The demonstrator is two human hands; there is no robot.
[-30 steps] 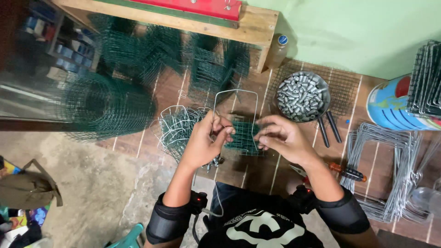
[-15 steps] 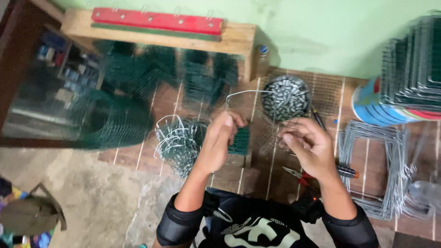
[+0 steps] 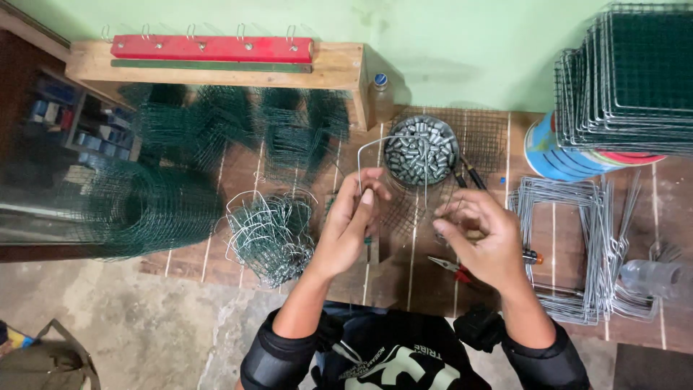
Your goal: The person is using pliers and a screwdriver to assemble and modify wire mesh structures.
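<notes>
Pinching a bent wire frame [image 3: 393, 141], the left hand [image 3: 350, 224] has its grip clamped on one upright; the right hand [image 3: 480, 238] curls fingers together nearby. Beyond sits a bowl of metal clips [image 3: 421, 152].

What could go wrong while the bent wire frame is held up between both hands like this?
The wire frame is pinched by the left hand and seems steadied by the right hand; a slip might let it spring toward the fingers. The bowl of small metal clips sits just behind and could be knocked. The loose wire tangle nearby may snag the frame.
</notes>
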